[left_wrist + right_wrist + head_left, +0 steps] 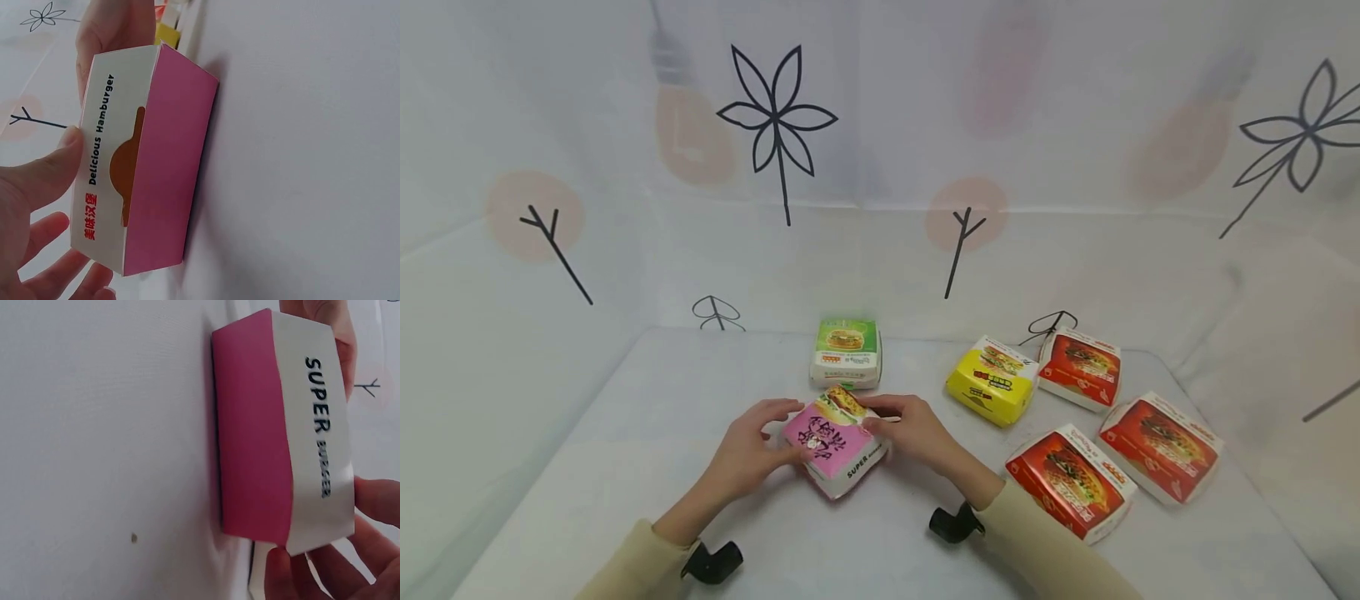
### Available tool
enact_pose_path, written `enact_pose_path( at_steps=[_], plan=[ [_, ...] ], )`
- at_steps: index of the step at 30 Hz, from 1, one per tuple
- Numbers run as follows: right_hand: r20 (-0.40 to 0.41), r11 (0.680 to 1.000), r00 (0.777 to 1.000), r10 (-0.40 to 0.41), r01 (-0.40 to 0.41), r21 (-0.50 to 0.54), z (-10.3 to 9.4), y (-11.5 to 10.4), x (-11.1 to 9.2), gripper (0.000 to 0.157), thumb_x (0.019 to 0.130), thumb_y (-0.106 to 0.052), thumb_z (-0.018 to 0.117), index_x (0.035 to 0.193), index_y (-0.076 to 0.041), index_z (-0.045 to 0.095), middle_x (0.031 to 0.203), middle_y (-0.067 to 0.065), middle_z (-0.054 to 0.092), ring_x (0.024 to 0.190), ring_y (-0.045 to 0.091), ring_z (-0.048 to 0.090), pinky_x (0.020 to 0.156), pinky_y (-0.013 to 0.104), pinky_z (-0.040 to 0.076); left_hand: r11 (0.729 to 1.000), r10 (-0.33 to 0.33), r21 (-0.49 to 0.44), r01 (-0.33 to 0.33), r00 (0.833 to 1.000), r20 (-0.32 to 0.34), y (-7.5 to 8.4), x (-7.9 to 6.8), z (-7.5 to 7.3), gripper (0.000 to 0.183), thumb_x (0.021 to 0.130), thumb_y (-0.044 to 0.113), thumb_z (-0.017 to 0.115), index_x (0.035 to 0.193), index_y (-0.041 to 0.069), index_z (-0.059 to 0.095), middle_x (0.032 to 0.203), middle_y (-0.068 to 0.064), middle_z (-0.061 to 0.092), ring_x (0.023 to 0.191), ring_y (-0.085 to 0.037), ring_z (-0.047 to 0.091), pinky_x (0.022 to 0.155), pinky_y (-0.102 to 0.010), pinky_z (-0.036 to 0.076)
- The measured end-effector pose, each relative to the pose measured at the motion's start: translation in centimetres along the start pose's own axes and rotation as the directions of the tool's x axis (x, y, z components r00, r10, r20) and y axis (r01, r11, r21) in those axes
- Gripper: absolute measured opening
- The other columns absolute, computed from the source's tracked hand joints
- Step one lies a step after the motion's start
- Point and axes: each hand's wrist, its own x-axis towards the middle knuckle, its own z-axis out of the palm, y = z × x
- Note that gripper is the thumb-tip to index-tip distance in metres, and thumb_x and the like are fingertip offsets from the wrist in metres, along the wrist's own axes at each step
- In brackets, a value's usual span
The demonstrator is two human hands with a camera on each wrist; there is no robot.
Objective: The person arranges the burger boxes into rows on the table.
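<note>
A pink and white burger box (827, 442) stands closed on the white table, turned at an angle between both hands. Its top shows a burger picture and dark lettering. In the left wrist view, one white side of the burger box (112, 156) reads "Delicious Hamburger" above a pink lower half. My left hand (748, 450) holds the box's left side, thumb on the top edge and fingers round the side. My right hand (917, 429) grips the right far corner, thumb on top. In the right wrist view, the box's side (312, 425) reads "SUPER BURGER"; fingertips touch its end.
Right behind the pink box stands a green and white burger box (846, 354). To the right are a yellow box (992, 383) and three red boxes, one at the back (1081, 367), one farther right (1161, 446), one beside my right forearm (1071, 483). A patterned white curtain (880, 267) hangs behind.
</note>
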Motion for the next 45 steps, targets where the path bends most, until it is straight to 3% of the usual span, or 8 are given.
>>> enact_pose_path(
  at_steps=[6,10,16,23,30,38,45],
  plan=[
    [0.027,1.000,1.000,-0.006,0.005,0.008,-0.4,-0.4,-0.2,0.046,0.087,-0.029,0.077,0.131,-0.021,0.065,0.122,-0.001,0.066,0.114,0.023,0.059,0.093,0.045,0.050,0.999,-0.037,0.017,0.038,0.998,-0.058,0.0,-0.1,-0.4,0.056,0.074,0.035,0.089,0.124,0.021,0.066,0.126,0.001,0.062,0.111,-0.023,0.059,0.087,-0.044,0.052],
    [0.040,1.000,0.999,-0.006,0.005,0.013,-0.3,-0.4,-0.2,0.057,0.085,-0.031,0.079,0.138,-0.021,0.059,0.132,0.004,0.060,0.120,0.028,0.056,0.095,0.047,0.050,1.000,-0.015,0.010,0.015,0.998,-0.063,-0.1,-0.2,-0.6,0.052,0.076,0.034,0.087,0.122,0.020,0.067,0.120,0.002,0.063,0.104,-0.020,0.061,0.083,-0.040,0.052],
    [0.086,0.998,0.994,-0.063,0.059,0.038,-0.3,-0.2,-0.2,0.069,0.083,-0.029,0.081,0.146,-0.024,0.051,0.154,0.001,0.042,0.138,0.030,0.041,0.107,0.049,0.041,0.999,0.032,0.003,-0.032,0.999,0.010,-0.3,-0.1,-0.7,0.052,0.080,0.039,0.083,0.125,0.021,0.065,0.125,0.003,0.060,0.106,-0.018,0.061,0.082,-0.036,0.052],
    [0.147,0.993,0.982,-0.115,0.114,0.016,-0.2,0.0,0.0,0.074,0.082,-0.028,0.081,0.148,-0.022,0.049,0.162,0.000,0.029,0.147,0.026,0.027,0.112,0.049,0.035,0.998,0.067,-0.025,-0.064,0.990,0.120,-0.2,-0.3,-0.9,0.078,0.072,0.044,0.089,0.138,0.018,0.058,0.138,-0.002,0.051,0.118,-0.024,0.055,0.086,-0.038,0.051],
    [0.169,0.990,0.975,-0.143,0.144,0.003,-0.1,0.4,0.1,0.074,0.083,-0.033,0.080,0.148,-0.022,0.048,0.162,-0.001,0.029,0.148,0.024,0.026,0.112,0.048,0.035,0.994,0.109,-0.043,-0.103,0.983,0.147,-0.4,-0.4,-0.9,0.085,0.069,0.042,0.091,0.141,0.014,0.055,0.145,-0.007,0.046,0.121,-0.028,0.052,0.088,-0.040,0.051],
    [0.178,0.986,0.971,-0.158,0.166,-0.031,-0.6,0.4,-0.3,0.071,0.085,-0.034,0.078,0.149,-0.022,0.048,0.159,0.001,0.033,0.143,0.027,0.034,0.111,0.047,0.037,0.995,0.082,-0.058,-0.075,0.987,0.137,-0.4,-0.5,-1.1,0.086,0.070,0.037,0.091,0.144,0.019,0.052,0.150,-0.004,0.045,0.123,-0.026,0.054,0.088,-0.040,0.051],
    [0.183,0.991,0.974,-0.131,0.136,-0.016,-1.2,0.2,-1.0,0.065,0.085,-0.032,0.078,0.144,-0.020,0.055,0.149,0.003,0.045,0.136,0.027,0.042,0.110,0.047,0.038,0.998,0.045,-0.058,-0.038,0.992,0.122,-0.7,-0.6,-1.3,0.075,0.071,0.031,0.091,0.138,0.023,0.058,0.137,0.002,0.057,0.116,-0.022,0.058,0.087,-0.039,0.051]
  ],
)
